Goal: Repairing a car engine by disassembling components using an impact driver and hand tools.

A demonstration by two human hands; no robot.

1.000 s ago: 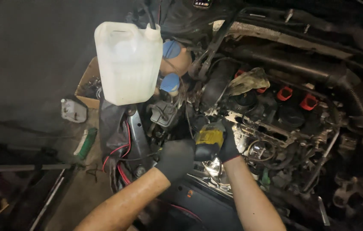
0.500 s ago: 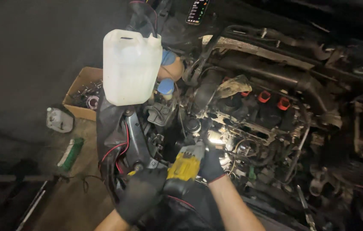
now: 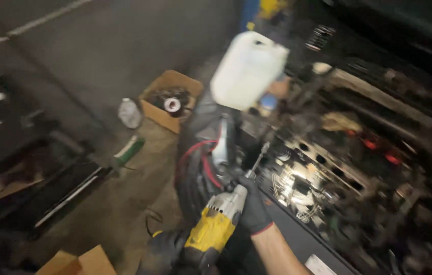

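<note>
Since half a second ago, both gloved hands, left hand point(image 3: 167, 249) and right hand point(image 3: 252, 206), have drawn the gripped yellow impact driver point(image 3: 216, 224) back, its bit still angled toward the engine point(image 3: 307, 178) just ahead.

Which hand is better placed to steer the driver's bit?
Likely right: the right hand grips the nose of the yellow driver, nearest the bit; the left hand sits low at its handle.
</note>
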